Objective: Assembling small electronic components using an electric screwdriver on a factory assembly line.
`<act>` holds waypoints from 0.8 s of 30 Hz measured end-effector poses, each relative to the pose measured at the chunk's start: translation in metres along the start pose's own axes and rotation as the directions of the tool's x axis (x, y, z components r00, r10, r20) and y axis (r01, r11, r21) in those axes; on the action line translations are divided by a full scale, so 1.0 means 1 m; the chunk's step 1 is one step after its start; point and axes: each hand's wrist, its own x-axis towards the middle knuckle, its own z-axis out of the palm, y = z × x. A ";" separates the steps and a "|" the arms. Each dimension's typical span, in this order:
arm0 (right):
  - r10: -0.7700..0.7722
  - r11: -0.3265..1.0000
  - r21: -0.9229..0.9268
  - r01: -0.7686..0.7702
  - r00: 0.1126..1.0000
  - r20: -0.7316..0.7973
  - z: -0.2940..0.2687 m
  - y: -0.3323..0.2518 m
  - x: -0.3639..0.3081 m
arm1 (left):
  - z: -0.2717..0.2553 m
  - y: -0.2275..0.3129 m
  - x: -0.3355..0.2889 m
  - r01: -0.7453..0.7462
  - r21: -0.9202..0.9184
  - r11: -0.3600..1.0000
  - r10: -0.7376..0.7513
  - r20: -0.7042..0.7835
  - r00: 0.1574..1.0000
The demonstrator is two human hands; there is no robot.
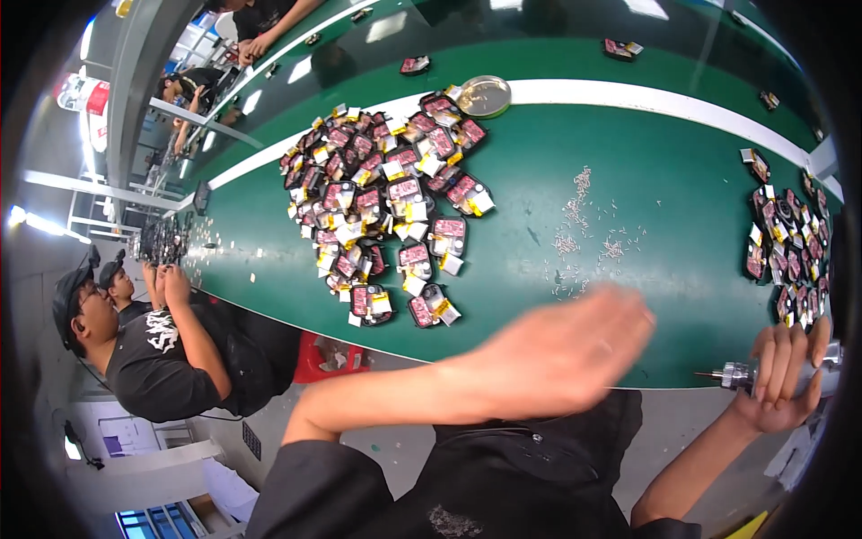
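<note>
Screwdriver (738, 375), green bench (691, 180), scattered pieces (613, 249), perhaps screws, co-workers (193, 355) at left

White tube lamp (54, 225) at left blows out; dark glossy far surface (503, 36) shows glare; bare left hand (566, 355) is motion-blurred; fisheye edges bend into black.

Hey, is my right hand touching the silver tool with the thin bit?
Touching. The head view shows your right hand with its fingers wrapped over the silver tool's body.
</note>
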 end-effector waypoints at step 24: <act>0.190 0.975 0.165 -0.151 0.949 -0.251 -0.005 0.041 -0.032 | 0.021 -0.110 0.061 0.163 0.358 0.919 -0.229 0.150 0.962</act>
